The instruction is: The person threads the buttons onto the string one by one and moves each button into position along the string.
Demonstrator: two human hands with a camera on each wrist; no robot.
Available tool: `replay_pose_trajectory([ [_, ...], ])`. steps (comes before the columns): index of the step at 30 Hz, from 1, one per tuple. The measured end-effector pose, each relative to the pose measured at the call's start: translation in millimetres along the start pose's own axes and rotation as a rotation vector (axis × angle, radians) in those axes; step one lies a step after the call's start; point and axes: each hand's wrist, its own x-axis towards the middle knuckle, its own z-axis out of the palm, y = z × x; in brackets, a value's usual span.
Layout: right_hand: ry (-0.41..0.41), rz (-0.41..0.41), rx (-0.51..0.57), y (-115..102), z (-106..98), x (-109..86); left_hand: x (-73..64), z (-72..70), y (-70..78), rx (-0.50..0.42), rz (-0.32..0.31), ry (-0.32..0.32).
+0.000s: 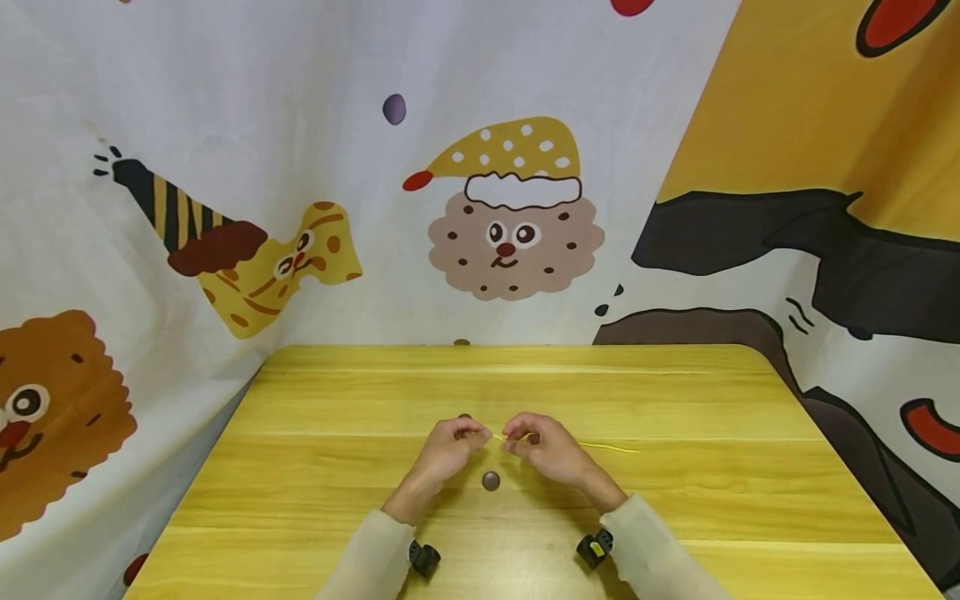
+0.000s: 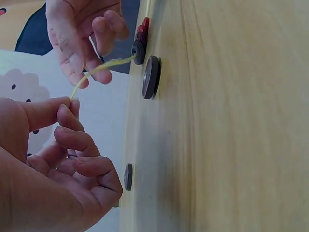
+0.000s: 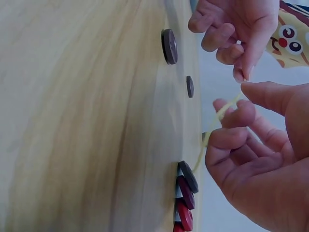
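My left hand (image 1: 447,450) pinches one end of a thin yellow string (image 2: 107,64) between thumb and forefinger. Just across from it is my right hand (image 1: 549,447), its fingers loosely bent beside the string; no firm hold shows there. From the left fingertips the string runs down to a dark button (image 3: 189,177), apparently passing through it. Behind that button, a maroon button (image 3: 186,192) and a red button (image 3: 185,214) stand in a row, partly overlapping. A large brown button (image 1: 491,481) lies on the table below the hands. A smaller dark button (image 3: 189,86) lies farther back.
The wooden table (image 1: 337,492) has light grain and rounded far corners. Behind it hangs a white cloth (image 1: 315,100) printed with cartoon biscuits. Past the right hand, the string's other stretch trails over the tabletop. Each sleeve has a black wrist device.
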Motion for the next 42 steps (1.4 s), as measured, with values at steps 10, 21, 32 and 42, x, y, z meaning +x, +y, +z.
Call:
replay_pose_trajectory([
  [10, 0.009, 0.044, -0.032, 0.8, 2.2, -1.8, -3.0, 2.9, -0.1, 0.020, -0.019, -0.007],
  [21, 0.035, 0.025, -0.057, 8.0, 4.5, -4.5, -6.8, 3.7, -0.7, 0.033, -0.013, -0.067],
  [32, 0.018, 0.032, -0.013, 11.1, 7.0, -8.0, -5.9, -3.9, -6.8, 0.087, -0.037, -0.166],
  [42, 0.007, 0.068, -0.029, 14.8, 11.3, -11.4, -5.6, -8.6, -7.8, 0.143, -0.086, -0.229],
])
